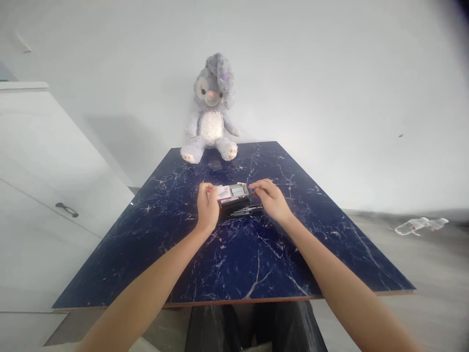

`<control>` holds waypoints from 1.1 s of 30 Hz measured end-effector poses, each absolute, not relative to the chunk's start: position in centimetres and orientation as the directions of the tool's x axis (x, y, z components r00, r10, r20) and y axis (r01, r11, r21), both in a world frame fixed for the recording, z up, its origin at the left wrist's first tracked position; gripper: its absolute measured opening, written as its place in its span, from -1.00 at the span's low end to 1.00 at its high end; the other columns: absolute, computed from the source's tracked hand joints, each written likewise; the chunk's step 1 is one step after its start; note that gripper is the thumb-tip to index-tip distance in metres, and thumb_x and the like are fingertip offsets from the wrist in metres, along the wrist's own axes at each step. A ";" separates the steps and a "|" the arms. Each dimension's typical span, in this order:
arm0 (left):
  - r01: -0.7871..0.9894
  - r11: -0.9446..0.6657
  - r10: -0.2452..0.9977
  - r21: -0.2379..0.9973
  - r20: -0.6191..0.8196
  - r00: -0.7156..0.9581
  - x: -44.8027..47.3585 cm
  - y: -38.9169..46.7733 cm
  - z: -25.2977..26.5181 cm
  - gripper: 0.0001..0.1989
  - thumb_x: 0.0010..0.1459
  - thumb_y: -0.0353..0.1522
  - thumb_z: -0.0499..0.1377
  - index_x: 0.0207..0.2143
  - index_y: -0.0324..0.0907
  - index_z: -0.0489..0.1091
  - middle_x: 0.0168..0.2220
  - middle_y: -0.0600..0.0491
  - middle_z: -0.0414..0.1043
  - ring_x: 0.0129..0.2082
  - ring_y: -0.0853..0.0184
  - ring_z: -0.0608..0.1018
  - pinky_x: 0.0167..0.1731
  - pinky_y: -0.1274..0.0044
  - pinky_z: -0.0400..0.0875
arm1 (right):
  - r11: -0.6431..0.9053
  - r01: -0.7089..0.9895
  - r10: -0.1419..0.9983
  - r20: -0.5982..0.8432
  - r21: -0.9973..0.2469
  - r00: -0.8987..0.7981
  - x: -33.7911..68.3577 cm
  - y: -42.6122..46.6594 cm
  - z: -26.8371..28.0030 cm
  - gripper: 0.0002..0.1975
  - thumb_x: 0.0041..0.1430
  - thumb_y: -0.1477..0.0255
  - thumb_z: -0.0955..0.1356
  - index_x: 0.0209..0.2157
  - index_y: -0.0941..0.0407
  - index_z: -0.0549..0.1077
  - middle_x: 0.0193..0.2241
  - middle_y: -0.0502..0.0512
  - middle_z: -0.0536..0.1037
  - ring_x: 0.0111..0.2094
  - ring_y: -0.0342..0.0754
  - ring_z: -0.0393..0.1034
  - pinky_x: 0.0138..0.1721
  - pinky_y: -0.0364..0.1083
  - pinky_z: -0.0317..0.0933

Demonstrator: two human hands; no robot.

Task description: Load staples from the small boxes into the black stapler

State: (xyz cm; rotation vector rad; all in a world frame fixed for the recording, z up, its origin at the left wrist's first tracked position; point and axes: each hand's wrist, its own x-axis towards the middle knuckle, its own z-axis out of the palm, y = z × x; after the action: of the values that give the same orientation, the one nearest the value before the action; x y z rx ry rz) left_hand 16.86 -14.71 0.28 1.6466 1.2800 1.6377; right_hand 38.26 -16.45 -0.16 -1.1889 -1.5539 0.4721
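Observation:
My left hand [207, 208] is closed around a small white and red staple box [223, 192]. The box's grey inner tray [239, 189] is slid out to the right and shows strips of staples [238, 191] inside. My right hand [270, 196] is at the tray's right end, thumb and fingers pinched together; what they hold, if anything, is too small to make out. Just below the box, on the table, is a black and silver stapler [236, 207], seemingly opened, with its metal parts pointing toward my right hand. The box partly hides it.
A grey plush rabbit [212, 124] sits at the far edge of the dark blue marbled table [256, 264], against the wall. A white cabinet [40, 195] stands on the left. On the floor to the right lies a clear plastic bottle or wrapper [412, 226].

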 end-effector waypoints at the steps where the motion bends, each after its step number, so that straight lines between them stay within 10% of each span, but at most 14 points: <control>1: 0.282 -0.457 0.850 0.843 0.508 -0.140 16.9 -14.9 0.3 -0.89 0.32 -0.32 0.03 -0.30 -0.12 0.26 -0.32 0.08 0.35 -0.28 0.32 0.43 -0.26 0.51 0.30 | 0.404 0.411 0.879 0.471 -0.817 0.071 38.0 -16.5 -0.3 -0.76 0.25 0.35 0.27 -0.20 0.04 0.58 -0.21 0.08 0.52 -0.25 -0.02 0.44 -0.14 0.02 0.35; 20: 0.313 -0.460 0.850 0.831 0.514 -0.116 17.1 -14.9 -0.2 -0.84 0.35 -0.27 0.02 -0.26 -0.11 0.33 -0.29 0.06 0.42 -0.26 0.30 0.47 -0.25 0.51 0.31 | 0.135 -0.307 0.978 0.077 -0.942 0.193 39.1 -15.2 -0.8 -0.85 -0.01 0.34 0.43 -0.33 0.03 0.52 -0.29 0.15 0.62 -0.32 0.03 0.50 -0.24 0.07 0.47; 33: 0.307 -0.503 0.828 0.808 0.552 -0.097 17.3 -15.2 0.1 -0.86 0.31 -0.26 0.07 -0.27 -0.12 0.32 -0.29 0.06 0.41 -0.25 0.30 0.46 -0.20 0.50 0.32 | 0.211 0.095 0.976 0.214 -0.973 0.031 37.2 -17.7 1.8 -0.72 0.08 0.14 0.44 -0.31 0.06 0.53 -0.39 0.02 0.59 -0.39 -0.07 0.43 -0.32 -0.07 0.32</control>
State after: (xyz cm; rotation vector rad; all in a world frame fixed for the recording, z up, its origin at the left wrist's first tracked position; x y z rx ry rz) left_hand 17.32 -15.23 0.06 1.7552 1.2364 1.6318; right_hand 37.20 -17.71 1.82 -1.1330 -1.3386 0.9752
